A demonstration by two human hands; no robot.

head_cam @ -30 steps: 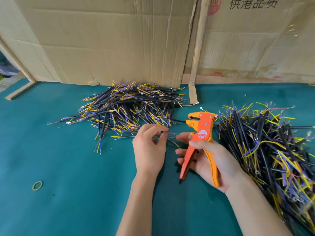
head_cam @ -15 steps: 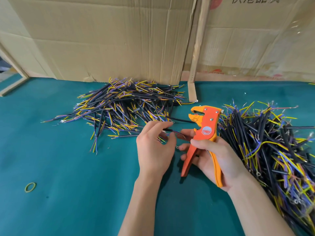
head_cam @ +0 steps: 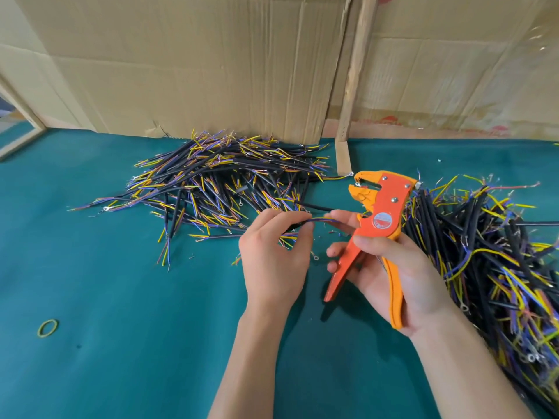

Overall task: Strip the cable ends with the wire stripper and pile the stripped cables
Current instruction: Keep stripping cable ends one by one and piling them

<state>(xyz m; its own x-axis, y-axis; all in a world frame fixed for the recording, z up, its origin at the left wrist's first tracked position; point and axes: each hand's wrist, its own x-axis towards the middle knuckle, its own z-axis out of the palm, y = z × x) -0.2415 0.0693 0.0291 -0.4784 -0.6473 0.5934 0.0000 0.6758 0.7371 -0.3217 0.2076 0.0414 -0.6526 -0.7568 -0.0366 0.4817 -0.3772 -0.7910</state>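
My left hand [head_cam: 273,258] pinches a short black cable [head_cam: 320,220] whose blue and yellow inner wires stick out to the right. The fingertips of my right hand [head_cam: 390,273] touch those wire ends. That same hand grips an orange wire stripper [head_cam: 375,225] by its handles, jaws up and facing left. A pile of black cables [head_cam: 217,182] with coloured ends lies behind my left hand. A second, bigger heap of cables [head_cam: 490,252] fills the right side.
Everything lies on a teal green mat [head_cam: 121,343]. Cardboard sheets [head_cam: 196,62] and a wooden slat [head_cam: 352,86] stand along the back. A yellow-green rubber band [head_cam: 47,328] lies at the front left.
My left hand has lifted the cable a little and moved it right, toward the stripper. My right hand has raised the stripper slightly.
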